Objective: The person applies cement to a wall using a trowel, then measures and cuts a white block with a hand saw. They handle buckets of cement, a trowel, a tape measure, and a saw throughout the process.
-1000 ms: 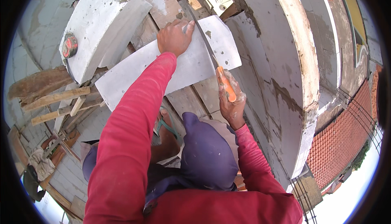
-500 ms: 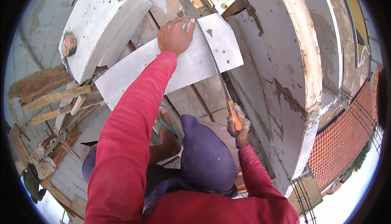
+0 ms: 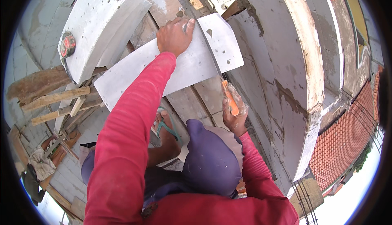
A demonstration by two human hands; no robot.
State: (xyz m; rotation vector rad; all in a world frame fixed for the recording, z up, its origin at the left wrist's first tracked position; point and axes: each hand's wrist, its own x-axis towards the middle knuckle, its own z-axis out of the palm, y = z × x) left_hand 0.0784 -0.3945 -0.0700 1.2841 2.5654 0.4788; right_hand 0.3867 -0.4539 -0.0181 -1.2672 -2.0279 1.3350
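A white lightweight concrete block (image 3: 192, 65) lies at a slant across wooden planks in front of me. My left hand (image 3: 175, 36) presses on its far part, fingers curled over the far edge. A hand saw (image 3: 209, 47) crosses the block towards its right end, the blade set into a cut. Dusty with white powder, my right hand (image 3: 237, 112) is closed round the saw's orange handle (image 3: 230, 98), just off the block's near edge. The blade's tip reaches past the far edge, beside my left thumb.
A larger white block (image 3: 102, 16) stands at the upper left with a red and black tape measure (image 3: 68, 45) on it. A tall block wall (image 3: 281, 61) rises close on the right. Wooden boards (image 3: 57, 98) lie at left; steel rods (image 3: 306, 200) stick out lower right.
My right hand has pushed the saw away from me, so its handle is closer to the block and more blade shows beyond the far edge. The left hand and block have hardly moved.
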